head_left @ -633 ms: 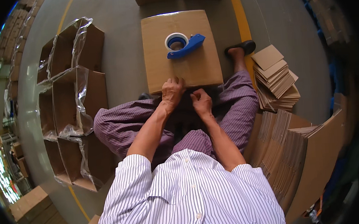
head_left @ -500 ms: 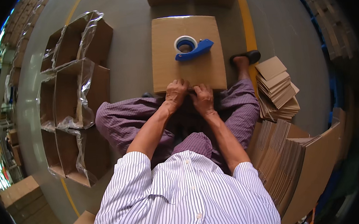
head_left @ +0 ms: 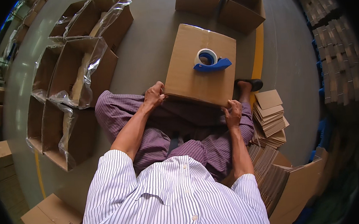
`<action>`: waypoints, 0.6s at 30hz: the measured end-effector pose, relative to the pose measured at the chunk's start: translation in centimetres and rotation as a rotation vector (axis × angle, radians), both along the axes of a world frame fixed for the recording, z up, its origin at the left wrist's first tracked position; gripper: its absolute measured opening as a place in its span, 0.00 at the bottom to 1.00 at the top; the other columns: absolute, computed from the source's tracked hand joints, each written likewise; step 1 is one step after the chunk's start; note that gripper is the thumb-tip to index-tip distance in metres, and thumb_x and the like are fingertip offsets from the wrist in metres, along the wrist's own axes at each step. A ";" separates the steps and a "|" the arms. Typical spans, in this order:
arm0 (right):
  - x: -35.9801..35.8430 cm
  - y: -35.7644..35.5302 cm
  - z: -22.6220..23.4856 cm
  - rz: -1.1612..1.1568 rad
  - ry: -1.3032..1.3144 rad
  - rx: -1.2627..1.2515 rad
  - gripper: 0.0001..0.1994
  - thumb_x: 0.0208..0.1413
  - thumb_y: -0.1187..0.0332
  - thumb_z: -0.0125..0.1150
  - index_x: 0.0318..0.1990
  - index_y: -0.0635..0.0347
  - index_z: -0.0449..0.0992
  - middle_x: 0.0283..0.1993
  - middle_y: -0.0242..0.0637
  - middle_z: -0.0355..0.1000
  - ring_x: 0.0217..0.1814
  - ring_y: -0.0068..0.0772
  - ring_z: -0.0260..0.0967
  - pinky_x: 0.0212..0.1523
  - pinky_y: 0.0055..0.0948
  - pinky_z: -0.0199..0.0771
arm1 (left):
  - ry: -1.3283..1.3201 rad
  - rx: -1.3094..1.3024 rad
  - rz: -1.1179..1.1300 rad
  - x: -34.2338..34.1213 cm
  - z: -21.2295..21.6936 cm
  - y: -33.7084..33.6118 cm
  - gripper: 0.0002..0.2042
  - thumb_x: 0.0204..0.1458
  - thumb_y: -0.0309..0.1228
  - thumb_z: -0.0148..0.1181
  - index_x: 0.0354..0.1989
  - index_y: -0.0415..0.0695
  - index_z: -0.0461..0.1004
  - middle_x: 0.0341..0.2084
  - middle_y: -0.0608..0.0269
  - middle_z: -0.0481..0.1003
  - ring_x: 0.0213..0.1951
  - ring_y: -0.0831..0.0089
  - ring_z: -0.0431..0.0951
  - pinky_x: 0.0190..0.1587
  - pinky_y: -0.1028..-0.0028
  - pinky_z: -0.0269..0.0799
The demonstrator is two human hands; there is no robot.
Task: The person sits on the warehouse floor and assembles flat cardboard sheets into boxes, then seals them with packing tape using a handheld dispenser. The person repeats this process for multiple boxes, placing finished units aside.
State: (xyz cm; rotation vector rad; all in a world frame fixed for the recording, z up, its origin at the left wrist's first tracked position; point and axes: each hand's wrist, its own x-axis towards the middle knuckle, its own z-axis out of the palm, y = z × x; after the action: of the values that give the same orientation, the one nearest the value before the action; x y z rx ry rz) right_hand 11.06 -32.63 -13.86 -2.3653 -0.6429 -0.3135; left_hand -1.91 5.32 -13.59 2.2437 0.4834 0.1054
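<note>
A closed cardboard box (head_left: 186, 65) sits between my bent legs, turned a little so its near right corner points toward me. My left hand (head_left: 155, 94) is at its near left corner, fingers curled against the edge. At the near right corner my right hand (head_left: 232, 114) grips the edge with bent fingers; parts of both hands' fingertips are hidden. On the box top lies a blue tape dispenser (head_left: 213, 65) with a roll of tape (head_left: 205, 58) in it, apart from both hands.
Open cartons with clear plastic liners (head_left: 89, 72) stand at left. More open cartons (head_left: 242, 5) are beyond the box. A pile of cardboard pieces (head_left: 270, 116) and stacked flat cardboard (head_left: 271, 176) lie at right. A carton (head_left: 51, 218) stands lower left.
My hands have moved apart from the middle of the box's near edge to its two near corners. The box appears turned clockwise, with the dispenser still on top. The view has shifted.
</note>
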 end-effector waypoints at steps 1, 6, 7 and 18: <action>0.0 0.0 0.1 -0.020 0.079 0.088 0.22 0.38 0.73 0.75 0.45 0.55 0.77 0.47 0.37 0.71 0.51 0.41 0.70 0.50 0.35 0.71 | 0.076 -0.107 0.032 -0.3 -0.3 0.0 0.17 0.41 0.26 0.69 0.38 0.43 0.68 0.28 0.54 0.76 0.36 0.54 0.78 0.40 0.59 0.73; -0.4 -0.9 -0.7 -0.143 0.341 0.125 0.08 0.51 0.69 0.69 0.37 0.61 0.79 0.29 0.40 0.78 0.29 0.33 0.74 0.35 0.29 0.74 | 0.108 -0.005 0.133 -1.0 -1.8 -1.1 0.12 0.45 0.30 0.64 0.40 0.45 0.76 0.34 0.49 0.79 0.39 0.52 0.80 0.43 0.58 0.74; -0.7 -0.9 -0.9 -0.187 0.351 0.089 0.08 0.52 0.68 0.69 0.36 0.61 0.79 0.29 0.41 0.78 0.29 0.33 0.74 0.34 0.29 0.73 | 0.139 0.009 0.143 -1.0 -1.8 -1.4 0.12 0.46 0.30 0.62 0.41 0.45 0.78 0.35 0.48 0.79 0.41 0.51 0.80 0.44 0.59 0.74; -4.2 8.1 -4.3 -0.667 0.501 0.225 0.21 0.52 0.71 0.64 0.49 0.76 0.67 0.49 0.55 0.74 0.49 0.47 0.73 0.52 0.37 0.71 | 0.046 -0.693 0.777 1.1 -3.5 -10.1 0.17 0.43 0.19 0.49 0.46 0.34 0.66 0.38 0.49 0.71 0.42 0.64 0.72 0.42 0.69 0.69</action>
State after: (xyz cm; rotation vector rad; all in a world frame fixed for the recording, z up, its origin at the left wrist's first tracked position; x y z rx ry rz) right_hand 6.88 -24.58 -18.20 -2.2411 0.4064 -0.0559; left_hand -0.84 -4.75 -17.12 1.2979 1.1910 0.2413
